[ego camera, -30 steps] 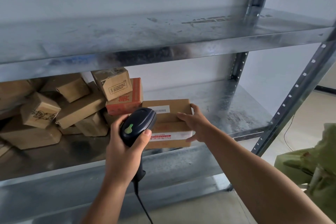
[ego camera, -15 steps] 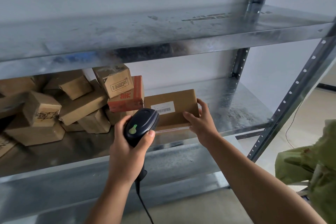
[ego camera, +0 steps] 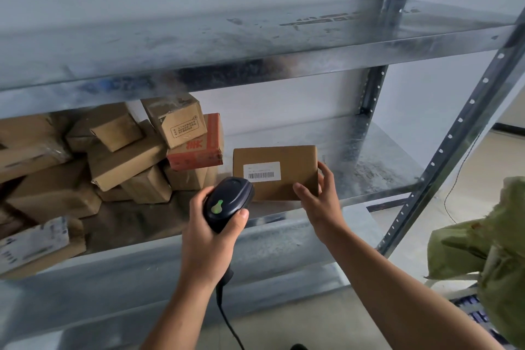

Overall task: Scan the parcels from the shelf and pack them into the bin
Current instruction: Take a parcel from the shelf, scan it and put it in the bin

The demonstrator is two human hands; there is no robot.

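Parcel (ego camera: 295,162) up on its lower edge now, standing near the front lip of the middle shelf (ego camera: 377,167), broad brown face turned out toward the camera. Its long axis runs left to right, along the shelf front, and the white barcode label (ego camera: 262,171) sits left of centre with its bars reading level. The right hand (ego camera: 318,202) grips the lower right corner: thumb laid on the front face, fingers curled round the right edge.

Room to move? Bare metal opens out to the parcel's right, all the way to the perforated front upright (ego camera: 454,133). On the left it's tight, with the pile of boxes (ego camera: 127,162) starting just beside it and a red-printed box (ego camera: 199,148) closest. Overhead, the upper shelf (ego camera: 255,45) caps the bay, with clear air above the parcel's top edge.

The left hand (ego camera: 210,239) is wrapped round the black scanner (ego camera: 228,202), thumb against the side of its head, nose aimed at the parcel and covering its lower left corner in view. The cable (ego camera: 227,318) trails down from the handle. Off to the right, outside the rack, a green sack (ego camera: 488,250).
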